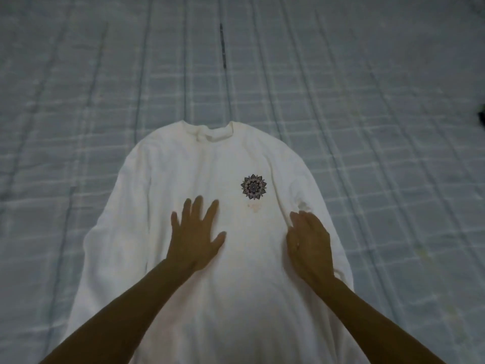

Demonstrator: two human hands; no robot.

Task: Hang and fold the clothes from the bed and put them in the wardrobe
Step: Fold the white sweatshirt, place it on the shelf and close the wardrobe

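The bed (pixel 78 74), under a pale checked quilt, fills the view, and only one garment shows on it: a white long-sleeved shirt (pixel 210 158), front up, with its collar (pixel 210 131) toward 12 o'clock and its hem running out of view at 6 o'clock.

At 9 o'clock of the shirt, the left-side sleeve (pixel 105 245) lies down along the body, not yet folded in. Just right of it, the left hand (pixel 195 237) lies flat on the chest, fingers spread and straight, pressing the cloth and gripping nothing.

At about 1 o'clock from that hand sits a small dark mandala print (pixel 253 190). It is the only marking to be seen. A faint pinkish smudge lies just beneath it, too pale to tell whether it is writing or a stain. No brand, label or legible word shows.

Further right, the right hand (pixel 309 243) rests at the armpit seam where the right-side sleeve (pixel 315 185) meets the body. Its fingers are blurred, so I cannot tell whether they pinch the fold or merely press it.

At 3 o'clock, at the edge of the view, a dark object (pixel 481 118) is cut off and cannot be identified.

My judgement is that this shirt is at the smoothing stage. No fold is made, no hanger or wardrobe is visible, and the folding and putting away are left to do.
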